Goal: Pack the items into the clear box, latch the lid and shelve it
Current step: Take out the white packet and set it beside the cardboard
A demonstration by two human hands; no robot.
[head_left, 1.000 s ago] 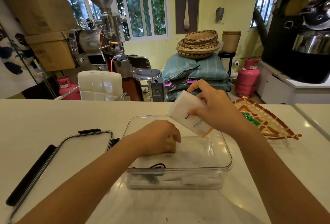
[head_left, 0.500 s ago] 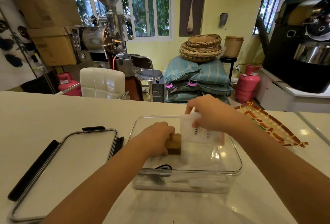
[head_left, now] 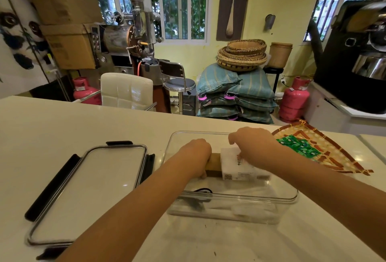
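The clear box (head_left: 292,198) stands open on the white counter in front of me. Both hands reach inside it. My left hand (head_left: 197,155) grips a small brown block (head_left: 214,164) at the box's middle. My right hand (head_left: 253,145) presses down on a white packet (head_left: 237,168) with printed text, lying right next to the block. A black cable (head_left: 201,191) lies at the bottom near the front wall. The box's clear lid (head_left: 89,190) with black latches rests flat on the counter to the left.
A woven fan-shaped tray (head_left: 330,153) holding several green packets (head_left: 298,145) lies right of the box. Beyond the counter's far edge stand a white chair (head_left: 127,91), a stool, stacked sacks and gas bottles. A second counter (head_left: 373,144) adjoins on the right.
My right hand has lowered the white packet from above the box down into it, beside the brown block. The left hand stayed in the box on the block.
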